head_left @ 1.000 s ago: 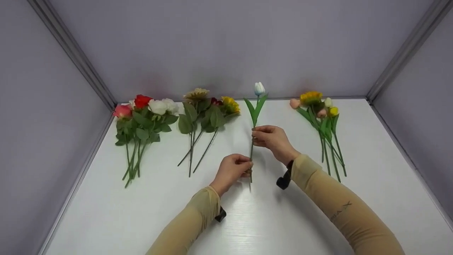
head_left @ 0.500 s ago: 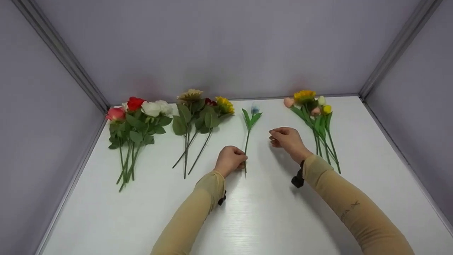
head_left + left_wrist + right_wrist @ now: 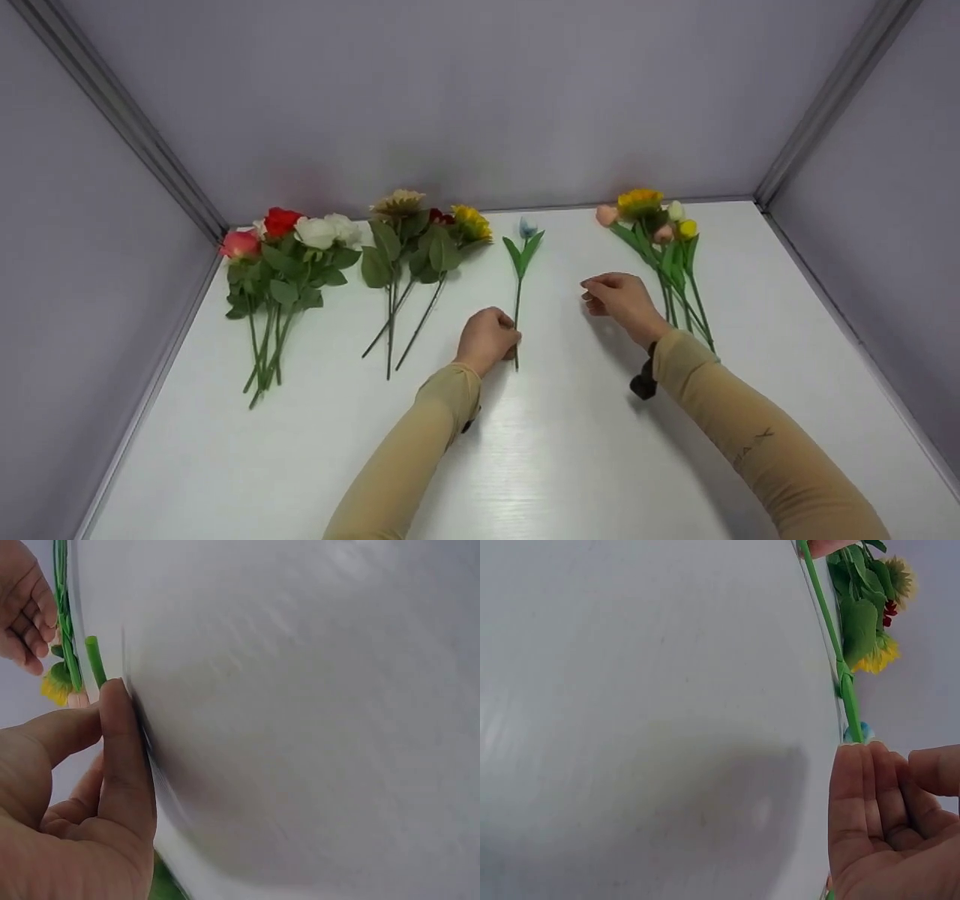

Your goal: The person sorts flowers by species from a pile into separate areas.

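Note:
A pale blue tulip (image 3: 528,227) with two green leaves lies along the middle of the white table, its bloom toward the back wall. Near the lower end of its stem, my left hand (image 3: 486,341) pinches it between thumb and fingers. The left wrist view shows the cut stem end (image 3: 94,656) poking out past the fingertips of the left hand (image 3: 97,787). My right hand (image 3: 622,304) hovers to the right of the tulip, apart from it and holding nothing. Its fingers are loosely bent in the right wrist view, with the palm (image 3: 900,840) bare.
Roses (image 3: 282,223) in red, pink and white lie in a bunch at the left. Beside them is a group with a yellow sunflower (image 3: 472,223) and a beige bloom (image 3: 398,204). Several tulips and another sunflower (image 3: 640,202) lie at the right. Grey walls (image 3: 480,105) enclose the table (image 3: 300,465).
The tulip has come down flat onto the table, its bloom lower in view. My right hand has let go of the stem and drawn away to the right. The left still holds it.

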Demonstrator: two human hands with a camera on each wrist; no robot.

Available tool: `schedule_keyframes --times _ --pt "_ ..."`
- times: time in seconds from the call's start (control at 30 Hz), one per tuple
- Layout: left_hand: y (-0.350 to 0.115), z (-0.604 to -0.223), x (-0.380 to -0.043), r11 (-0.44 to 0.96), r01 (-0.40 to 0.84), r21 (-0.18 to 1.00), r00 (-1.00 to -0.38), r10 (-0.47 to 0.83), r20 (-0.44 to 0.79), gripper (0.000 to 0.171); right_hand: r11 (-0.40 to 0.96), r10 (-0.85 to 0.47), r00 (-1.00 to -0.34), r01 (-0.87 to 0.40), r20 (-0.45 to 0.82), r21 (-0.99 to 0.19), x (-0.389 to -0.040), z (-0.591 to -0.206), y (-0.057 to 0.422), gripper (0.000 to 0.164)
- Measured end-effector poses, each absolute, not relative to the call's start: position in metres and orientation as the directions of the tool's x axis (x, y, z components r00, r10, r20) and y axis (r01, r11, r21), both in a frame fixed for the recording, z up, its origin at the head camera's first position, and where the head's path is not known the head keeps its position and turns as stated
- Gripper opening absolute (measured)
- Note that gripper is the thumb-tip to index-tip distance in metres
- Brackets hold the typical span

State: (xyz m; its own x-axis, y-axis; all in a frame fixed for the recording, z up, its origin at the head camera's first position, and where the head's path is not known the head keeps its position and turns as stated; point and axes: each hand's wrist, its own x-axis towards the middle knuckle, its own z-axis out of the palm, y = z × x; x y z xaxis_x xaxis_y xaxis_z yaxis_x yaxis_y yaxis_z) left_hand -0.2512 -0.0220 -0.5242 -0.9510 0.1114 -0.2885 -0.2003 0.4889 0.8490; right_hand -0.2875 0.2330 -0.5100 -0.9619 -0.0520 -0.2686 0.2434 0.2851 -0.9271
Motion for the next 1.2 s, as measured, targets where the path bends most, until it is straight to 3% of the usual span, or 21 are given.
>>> schedule_keyframes --times 0.27,0.5,0.63,0.87,1.07,1.2 --pt "-0.026 -0.517 -0.248 0.523 -0.144 0.840 -0.959 0.135 -0.249 0.028 0.348 -0.043 -0.964 0.231 -0.262 -0.909 -0.291 -0.504 0.254 0.045" --pt "-0.007 -0.500 -0.237 0.636 0.144 0.758 -0.943 0.321 -0.089 0.041 0.514 0.009 -0.976 0.193 -0.219 -0.836 -0.298 -0.486 0.306 0.050" --pt "0.018 -0.491 -0.227 0.677 0.358 0.643 -0.879 0.477 -0.013 0.046 0.629 0.041 -0.990 0.130 -0.134 -0.766 -0.295 -0.481 0.339 0.047" --pt "0.061 -0.484 -0.207 0.641 0.680 0.357 -0.702 0.709 0.064 0.059 0.787 0.022 -0.997 0.063 -0.075 -0.613 -0.295 -0.480 0.371 0.041" --pt "0.092 -0.494 -0.189 0.577 0.804 0.142 -0.585 0.810 0.021 0.066 0.863 -0.045 -0.997 -0.005 -0.067 -0.506 -0.299 -0.485 0.369 0.035" --pt "0.104 -0.504 -0.180 0.537 0.840 0.075 -0.538 0.843 -0.019 0.067 0.889 -0.056 -0.998 -0.038 -0.026 -0.457 -0.304 -0.492 0.359 0.024"
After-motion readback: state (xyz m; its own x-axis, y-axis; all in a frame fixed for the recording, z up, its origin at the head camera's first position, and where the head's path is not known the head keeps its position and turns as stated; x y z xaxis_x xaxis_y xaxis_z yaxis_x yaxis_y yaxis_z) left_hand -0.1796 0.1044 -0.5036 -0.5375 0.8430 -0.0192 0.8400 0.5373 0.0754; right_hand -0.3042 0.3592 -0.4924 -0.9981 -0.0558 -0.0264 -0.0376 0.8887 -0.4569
